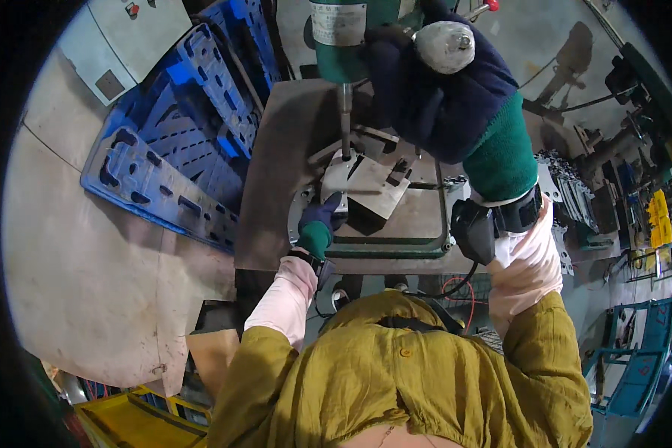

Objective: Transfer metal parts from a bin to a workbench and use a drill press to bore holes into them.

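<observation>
My right hand [440,93], in a dark blue and green glove, is closed round a feed handle of a green drill press [339,63]. A wrapped, pale knob [446,47] sticks out above its fingers. Below the press, the spindle [346,123] reaches down to a light metal plate [338,176]. My left hand [321,213], gloved alike, is closed on the plate's near left side; its fingertips are partly hidden. Beside the plate is a metal fixture block [378,192] with a small clamp [399,173]. Whether the bit touches the plate cannot be made out.
The fixture sits on a brown worktable [269,187] with a green-edged machine base [388,249]. Blue plastic pallets [164,175] stand at the left, below a grey cabinet [138,37]. Stacked metal parts [571,194] lie at the right, with blue racks [642,366] beyond.
</observation>
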Demonstrator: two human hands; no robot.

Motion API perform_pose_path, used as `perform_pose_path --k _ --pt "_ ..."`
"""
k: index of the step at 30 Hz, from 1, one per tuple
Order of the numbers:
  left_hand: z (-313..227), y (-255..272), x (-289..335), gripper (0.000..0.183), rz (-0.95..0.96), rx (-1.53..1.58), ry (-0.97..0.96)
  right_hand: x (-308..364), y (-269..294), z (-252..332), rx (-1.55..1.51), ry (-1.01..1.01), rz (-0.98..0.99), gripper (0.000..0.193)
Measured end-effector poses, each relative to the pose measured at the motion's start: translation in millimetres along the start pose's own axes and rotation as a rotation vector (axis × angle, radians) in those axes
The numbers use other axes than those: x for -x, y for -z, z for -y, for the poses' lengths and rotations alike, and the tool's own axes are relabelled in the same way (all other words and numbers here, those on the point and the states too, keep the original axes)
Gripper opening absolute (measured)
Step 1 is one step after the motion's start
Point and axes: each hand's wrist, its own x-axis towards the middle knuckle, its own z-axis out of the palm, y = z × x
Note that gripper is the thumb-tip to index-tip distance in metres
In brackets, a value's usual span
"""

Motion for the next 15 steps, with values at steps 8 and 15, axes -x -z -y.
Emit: perform_pose_path --k 8,15 --pt "-34.6 -4.9 -4.2 0.035 0.001 0.151 0.411 4.9 0.3 6.0 -0.094 -0.033 -0.066 0.037" --pt "-35.5 -16.9 7.3 0.039 -0.070 0.167 0.312 12.9 78.7 -16.8 0.372 0.109 -0.039 0.042"
